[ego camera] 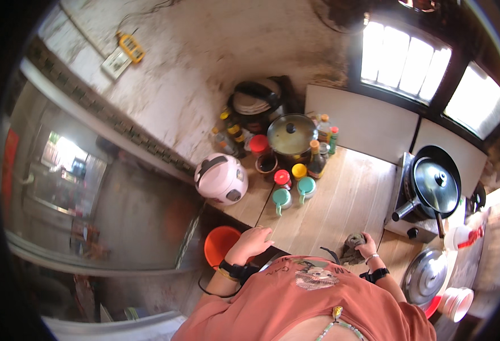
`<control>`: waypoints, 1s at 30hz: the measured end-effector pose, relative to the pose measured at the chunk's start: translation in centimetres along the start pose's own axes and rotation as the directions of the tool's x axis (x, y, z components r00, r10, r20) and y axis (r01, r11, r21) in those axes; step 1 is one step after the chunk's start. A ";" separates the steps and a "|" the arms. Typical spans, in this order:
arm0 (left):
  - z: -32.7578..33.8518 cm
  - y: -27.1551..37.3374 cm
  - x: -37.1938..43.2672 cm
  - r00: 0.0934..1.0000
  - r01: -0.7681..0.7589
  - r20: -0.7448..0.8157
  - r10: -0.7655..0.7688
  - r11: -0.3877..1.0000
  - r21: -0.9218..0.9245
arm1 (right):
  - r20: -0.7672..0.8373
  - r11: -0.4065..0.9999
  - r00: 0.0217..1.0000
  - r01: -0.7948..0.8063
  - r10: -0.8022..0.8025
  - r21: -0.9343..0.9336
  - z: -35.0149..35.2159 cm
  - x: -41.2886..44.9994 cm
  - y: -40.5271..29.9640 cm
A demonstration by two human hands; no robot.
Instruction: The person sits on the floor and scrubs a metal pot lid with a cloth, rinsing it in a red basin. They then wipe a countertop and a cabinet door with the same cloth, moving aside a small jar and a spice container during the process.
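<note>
My right hand (pixel 366 246) grips a crumpled grey-brown cloth (pixel 352 252) against the wood-look countertop (pixel 331 213), close to its front edge. To the left, my left hand (pixel 253 243) hovers by the same edge, above and beside an orange bucket (pixel 219 244). Its fingers are loosely bent, the thumb stands apart, and nothing shows in it. Ahead of that hand are two jars with teal lids, a left one (pixel 281 197) and a right one (pixel 306 186). Behind them stand a red-lidded jar (pixel 282 177) and a yellow-lidded jar (pixel 299 171).
A pink rice cooker (pixel 221 179) sits at the left corner. Bottles surround a glass-lidded pot (pixel 292 134) at the back. On the right, a lidded frying pan (pixel 435 183) rests on a stove (pixel 416 228), its handles jutting out. A metal lid (pixel 425 276) lies nearer.
</note>
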State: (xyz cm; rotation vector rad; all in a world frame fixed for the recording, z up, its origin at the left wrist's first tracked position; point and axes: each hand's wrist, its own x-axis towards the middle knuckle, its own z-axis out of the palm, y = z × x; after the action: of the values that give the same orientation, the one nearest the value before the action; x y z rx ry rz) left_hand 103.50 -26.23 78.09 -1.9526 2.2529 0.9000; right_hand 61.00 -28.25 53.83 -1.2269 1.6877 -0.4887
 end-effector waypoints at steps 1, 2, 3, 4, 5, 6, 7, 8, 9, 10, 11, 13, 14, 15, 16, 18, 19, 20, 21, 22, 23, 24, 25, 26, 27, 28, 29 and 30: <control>0.5 0.2 -0.3 1.000 0.023 -0.017 -0.024 1.000 -0.015 | 0.000 0.999 1.000 0.017 -0.017 -0.041 0.0 0.0 0.4; 1.0 0.5 -0.6 0.999 0.020 -0.026 -0.020 1.000 -0.019 | 0.013 0.997 1.000 0.029 -0.028 -0.067 0.0 0.0 0.9; 1.3 0.7 -1.2 1.000 0.015 -0.027 -0.015 1.000 -0.019 | 0.032 0.996 0.999 0.040 -0.037 -0.075 0.1 -0.1 0.9; 1.8 0.8 -1.6 0.999 0.033 -0.032 -0.033 0.999 -0.025 | 0.056 0.997 0.998 0.043 -0.039 -0.067 0.1 -0.1 1.0; 2.3 0.8 -2.0 0.998 0.038 -0.039 -0.040 0.999 -0.031 | 0.079 0.997 0.996 0.043 -0.039 -0.058 0.2 -0.2 1.1; 2.7 1.1 -2.3 0.998 0.039 -0.039 -0.041 0.999 -0.038 | 0.105 0.996 0.994 0.042 -0.034 -0.074 -0.1 -0.6 0.4; 3.0 1.4 -2.8 0.998 0.049 -0.033 -0.051 0.998 -0.043 | 0.115 0.996 0.993 0.038 -0.029 -0.078 0.0 -0.6 0.3; 3.1 1.8 -3.4 0.996 0.082 -0.026 -0.084 0.995 -0.057 | 0.138 0.994 0.990 0.046 -0.031 -0.102 0.2 -0.5 0.4; 3.2 2.2 -3.6 0.994 0.109 -0.022 -0.111 0.992 -0.070 | 0.153 0.990 0.988 0.055 -0.036 -0.127 0.1 -0.4 0.4; 3.4 2.4 -3.9 0.993 0.112 -0.019 -0.114 0.991 -0.074 | 0.172 0.978 0.981 0.116 -0.085 -0.174 0.0 -0.3 0.6; 3.7 2.4 -4.3 0.990 0.138 -0.013 -0.140 0.987 -0.077 | 0.175 0.978 0.981 0.112 -0.081 -0.177 0.3 -0.2 1.2; 4.2 2.6 -4.7 0.986 0.163 -0.010 -0.165 0.983 -0.088 | 0.186 0.966 0.975 0.159 -0.122 -0.202 0.5 0.1 1.6; 4.3 2.6 -4.8 0.986 0.166 -0.009 -0.167 0.982 -0.087 | 0.185 0.964 0.974 0.166 -0.128 -0.209 0.6 0.1 1.8; 4.6 2.4 -5.0 0.985 0.168 -0.011 -0.169 0.982 -0.090 | 0.185 0.962 0.974 0.167 -0.128 -0.217 0.6 0.0 1.3; 4.9 2.1 -5.2 0.984 0.174 -0.016 -0.176 0.980 -0.097 | 0.192 0.959 0.974 0.161 -0.117 -0.235 0.6 -0.2 0.9; 5.1 2.1 -5.4 0.985 0.169 -0.018 -0.171 0.980 -0.103 | 0.175 0.946 0.976 0.172 -0.127 -0.274 0.4 -1.0 -0.2; 5.0 2.0 -5.6 0.986 0.165 -0.018 -0.168 0.981 -0.101 | 0.173 0.945 0.976 0.174 -0.129 -0.278 0.3 -1.1 -0.3; 5.1 1.9 -5.5 0.988 0.151 -0.021 -0.153 0.984 -0.094 | 0.170 0.951 0.975 0.185 -0.145 -0.249 0.3 -1.1 -0.1; 4.9 1.9 -5.7 0.988 0.153 -0.019 -0.155 0.983 -0.101 | 0.170 0.956 0.973 0.192 -0.156 -0.221 0.2 -1.4 0.2; 4.6 2.0 -5.9 0.991 0.127 -0.040 -0.131 0.988 -0.089 | 0.175 0.955 0.973 0.191 -0.153 -0.227 0.3 -1.7 0.5; 4.1 2.1 -6.2 0.992 0.104 -0.061 -0.109 0.992 -0.077 | 0.163 0.953 0.972 0.203 -0.168 -0.225 0.6 -1.9 0.8; 3.4 2.3 -6.3 0.994 0.093 -0.055 -0.098 0.992 -0.081 | 0.148 0.948 0.971 0.219 -0.189 -0.230 0.6 -1.8 1.0; 3.5 2.1 -6.5 0.992 0.107 -0.053 -0.112 0.991 -0.077 | 0.153 0.944 0.969 0.225 -0.192 -0.243 0.6 -2.0 1.3; 3.6 1.7 -7.0 0.993 0.098 -0.064 -0.103 0.991 -0.088 | 0.129 0.949 0.979 0.187 -0.158 -0.255 0.6 -2.5 1.8; 3.7 1.2 -7.8 0.992 0.092 -0.079 -0.099 0.991 -0.092 | 0.108 0.953 0.986 0.154 -0.130 -0.260 0.9 -2.9 1.6; 3.9 0.5 -8.7 0.990 0.102 -0.090 -0.111 0.990 -0.102 | 0.103 0.942 0.989 0.129 -0.101 -0.309 1.2 -3.2 1.4; 4.3 -0.5 -9.6 0.987 0.113 -0.101 -0.125 0.987 -0.116 | 0.115 0.937 0.987 0.144 -0.113 -0.318 1.4 -3.4 1.2; 4.6 -1.4 -10.5 0.985 0.119 -0.113 -0.134 0.985 -0.127 | 0.129 0.931 0.986 0.144 -0.105 -0.336 1.6 -3.7 0.8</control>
State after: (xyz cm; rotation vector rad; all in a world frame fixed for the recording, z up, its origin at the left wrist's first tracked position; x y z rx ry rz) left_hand 105.46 -14.82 77.72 -2.2310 2.1505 0.9472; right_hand 62.06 -24.33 54.17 -1.5928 1.6526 -0.1978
